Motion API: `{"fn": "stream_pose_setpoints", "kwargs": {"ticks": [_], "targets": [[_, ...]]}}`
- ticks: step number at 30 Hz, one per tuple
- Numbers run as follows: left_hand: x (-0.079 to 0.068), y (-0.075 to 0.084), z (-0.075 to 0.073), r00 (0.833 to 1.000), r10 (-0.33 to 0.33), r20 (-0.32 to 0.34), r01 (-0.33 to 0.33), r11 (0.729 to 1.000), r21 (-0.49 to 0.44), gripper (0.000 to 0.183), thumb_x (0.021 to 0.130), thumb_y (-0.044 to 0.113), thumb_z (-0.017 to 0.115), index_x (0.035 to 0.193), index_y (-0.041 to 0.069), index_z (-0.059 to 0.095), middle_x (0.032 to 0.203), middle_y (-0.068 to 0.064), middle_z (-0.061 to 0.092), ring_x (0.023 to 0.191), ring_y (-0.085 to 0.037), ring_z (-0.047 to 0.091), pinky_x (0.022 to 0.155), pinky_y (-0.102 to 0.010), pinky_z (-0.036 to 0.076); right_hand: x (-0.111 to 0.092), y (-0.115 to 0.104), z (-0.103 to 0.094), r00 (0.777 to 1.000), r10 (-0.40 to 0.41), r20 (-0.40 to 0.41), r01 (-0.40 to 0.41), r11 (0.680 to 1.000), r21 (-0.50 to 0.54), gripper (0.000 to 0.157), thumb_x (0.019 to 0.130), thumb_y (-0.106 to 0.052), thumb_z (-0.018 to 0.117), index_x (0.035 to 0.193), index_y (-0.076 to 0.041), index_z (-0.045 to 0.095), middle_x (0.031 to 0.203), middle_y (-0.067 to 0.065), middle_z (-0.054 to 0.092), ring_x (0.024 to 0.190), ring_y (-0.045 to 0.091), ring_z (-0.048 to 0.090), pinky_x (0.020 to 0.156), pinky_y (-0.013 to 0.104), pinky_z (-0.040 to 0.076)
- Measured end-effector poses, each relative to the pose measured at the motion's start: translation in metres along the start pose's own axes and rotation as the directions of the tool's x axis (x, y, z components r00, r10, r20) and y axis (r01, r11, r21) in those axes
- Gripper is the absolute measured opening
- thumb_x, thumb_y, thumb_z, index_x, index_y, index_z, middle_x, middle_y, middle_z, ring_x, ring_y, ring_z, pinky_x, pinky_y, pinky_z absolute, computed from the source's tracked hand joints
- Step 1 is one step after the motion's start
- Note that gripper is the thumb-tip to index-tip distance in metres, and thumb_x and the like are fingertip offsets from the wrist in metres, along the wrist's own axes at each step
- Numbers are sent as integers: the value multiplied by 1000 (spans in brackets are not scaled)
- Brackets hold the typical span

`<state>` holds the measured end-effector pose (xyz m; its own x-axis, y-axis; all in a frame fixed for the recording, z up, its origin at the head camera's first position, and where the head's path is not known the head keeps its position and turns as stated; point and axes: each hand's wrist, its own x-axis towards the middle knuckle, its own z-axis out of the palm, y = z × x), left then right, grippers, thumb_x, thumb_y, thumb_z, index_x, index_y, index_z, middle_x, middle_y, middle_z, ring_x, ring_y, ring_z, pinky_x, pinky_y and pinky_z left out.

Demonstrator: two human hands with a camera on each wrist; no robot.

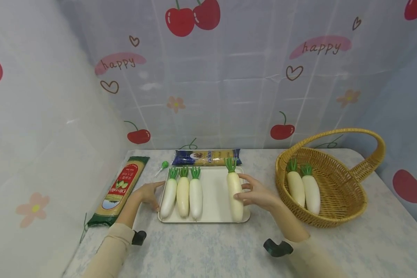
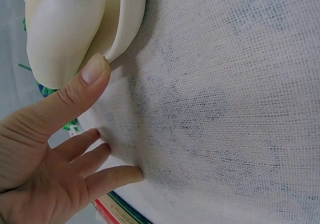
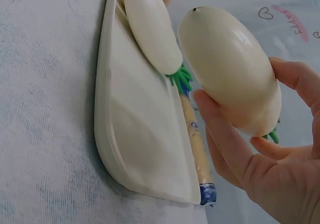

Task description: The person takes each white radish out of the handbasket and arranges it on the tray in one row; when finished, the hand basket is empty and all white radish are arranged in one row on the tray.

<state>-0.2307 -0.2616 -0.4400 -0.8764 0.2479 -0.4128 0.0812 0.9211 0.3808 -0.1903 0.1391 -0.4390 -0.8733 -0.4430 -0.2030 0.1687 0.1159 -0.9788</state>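
My right hand (image 1: 257, 194) grips a white radish (image 1: 234, 195) with green tops over the right end of the white tray (image 1: 213, 208). In the right wrist view this radish (image 3: 232, 67) is raised above the tray, between thumb and fingers. Three more radishes lie side by side in the tray's left half: a left one (image 1: 168, 197), a middle one (image 1: 183, 197) and a right one (image 1: 196, 197). My left hand (image 1: 148, 194) is at the tray's left edge, thumb at the rim, the other fingers spread on the tablecloth (image 2: 215, 109).
At the right stands a wicker basket (image 1: 337, 189) with a tall handle, two radishes (image 1: 304, 191) inside. A blue and yellow pasta packet (image 1: 208, 157) lies behind the tray. Left are a green lollipop (image 1: 165, 165) and a green and red packet (image 1: 119, 189).
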Motion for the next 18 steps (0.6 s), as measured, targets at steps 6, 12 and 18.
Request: {"fn": "stream_pose_setpoints", "kwargs": {"ticks": [6, 12, 18], "targets": [[1, -2, 1, 1000, 10, -5, -10, 1000, 11, 109, 51, 11, 91, 144, 3, 36, 129, -33, 49, 118, -47, 47, 92, -53, 46, 13, 4, 11, 1000, 14, 24, -14, 1000, 5, 85, 78, -10, 70, 148, -5, 22, 119, 27, 49, 90, 25, 62, 75, 41, 55], [2, -2, 2, 1000, 16, -17, -16, 1000, 26, 109, 50, 12, 92, 144, 3, 37, 129, -32, 50, 119, -47, 47, 94, -54, 44, 25, 5, 24, 1000, 21, 22, -22, 999, 23, 85, 76, -11, 71, 147, -5, 24, 119, 27, 50, 91, 24, 61, 77, 39, 55], [1, -2, 1, 999, 22, -25, -22, 999, 32, 109, 49, 11, 92, 143, 3, 37, 130, -32, 49, 121, -48, 45, 96, -55, 42, 37, 6, 33, 1000, 24, 20, -24, 1000, 13, 86, 76, -12, 71, 147, -6, 23, 121, 26, 50, 94, 25, 61, 78, 40, 55]]}}
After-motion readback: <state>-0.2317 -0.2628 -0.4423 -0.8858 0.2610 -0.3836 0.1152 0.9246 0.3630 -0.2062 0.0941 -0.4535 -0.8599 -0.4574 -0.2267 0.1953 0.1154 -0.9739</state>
